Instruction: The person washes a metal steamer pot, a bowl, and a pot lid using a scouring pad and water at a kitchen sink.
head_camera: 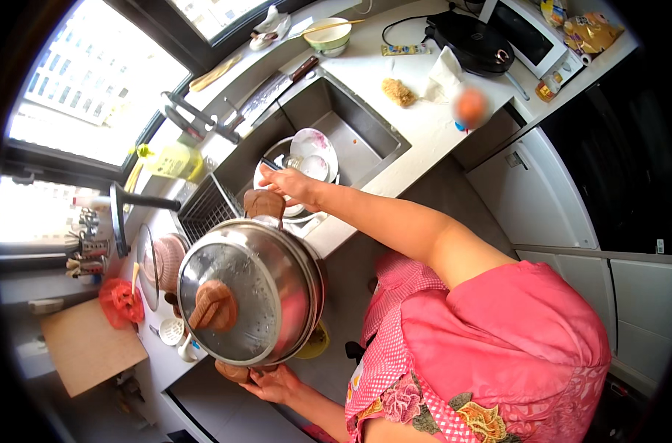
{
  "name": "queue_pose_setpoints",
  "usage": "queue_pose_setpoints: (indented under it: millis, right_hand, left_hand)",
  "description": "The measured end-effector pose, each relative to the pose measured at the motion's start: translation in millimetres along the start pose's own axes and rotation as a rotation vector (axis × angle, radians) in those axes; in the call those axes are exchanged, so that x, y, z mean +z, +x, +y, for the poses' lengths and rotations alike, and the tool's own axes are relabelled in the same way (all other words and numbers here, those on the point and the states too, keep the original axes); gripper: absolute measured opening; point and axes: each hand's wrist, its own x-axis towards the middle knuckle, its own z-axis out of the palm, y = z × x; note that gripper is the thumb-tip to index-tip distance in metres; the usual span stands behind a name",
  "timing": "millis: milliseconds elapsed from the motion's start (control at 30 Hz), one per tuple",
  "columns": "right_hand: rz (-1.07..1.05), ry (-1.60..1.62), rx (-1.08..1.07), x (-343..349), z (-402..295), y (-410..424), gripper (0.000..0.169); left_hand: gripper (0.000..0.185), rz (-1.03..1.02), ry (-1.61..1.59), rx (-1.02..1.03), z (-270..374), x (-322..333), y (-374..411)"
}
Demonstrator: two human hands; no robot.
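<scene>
A stainless-steel steamer pot (294, 293) with stacked tiers hangs tilted at the counter's front edge, its lid side turned up toward me. Its domed glass lid (241, 271) is wet with drops and has a brown wood-look knob (214, 305). My left hand (275, 383) grips the pot at its lower brown side handle (232, 371). At the upper side handle (265, 204), my right hand (294, 185) supports the pot, thumb raised away; the handle partly hides those fingers. Behind the right hand, flowered white plates (315, 145) and a small bowl (315, 167) sit in the sink.
The steel sink (363, 133) has a black faucet (200, 119) and a wire rack (211, 207). A cleaver (269, 91) lies along its back rim. Left stand a detergent bottle (172, 161), pink basket (167, 260) and wooden board (95, 346). Right are an electric griddle (471, 41) and microwave (527, 36).
</scene>
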Motion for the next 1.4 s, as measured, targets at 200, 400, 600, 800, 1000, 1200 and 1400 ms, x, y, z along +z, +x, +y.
queue_pose_setpoints:
  millis: [200, 400, 600, 800, 1000, 1200, 1400]
  right_hand:
    - [0.966, -0.597, -0.444, -242, 24, -15, 0.012]
    - [1.617, -1.357, -0.324, -469, 44, -88, 0.028]
    - [1.077, -0.771, 0.097, -469, 56, -126, 0.024]
    - [0.426, 0.271, -0.089, -293, 30, -135, 0.017]
    - [0.106, 0.308, -0.044, -188, 44, -82, 0.014]
    - [0.223, -0.452, -0.298, -116, 61, -63, 0.022]
    - [0.112, -0.371, -0.296, -137, 19, -36, 0.021]
  left_hand:
    - [0.063, -0.049, -0.001, -0.007, -1, -3, -21]
    - [0.076, -0.178, -0.033, -0.119, -18, 19, -51]
    - [0.053, -0.179, 0.031, -0.23, -24, 22, -66]
    - [0.042, 0.029, -0.064, -0.459, -37, 24, -60]
    - [0.034, 0.121, -0.047, -0.656, -42, 9, -70]
    - [0.037, -0.064, 0.139, -0.633, -50, 37, -73]
    - [0.037, -0.061, 0.232, -0.563, -72, 103, -75]
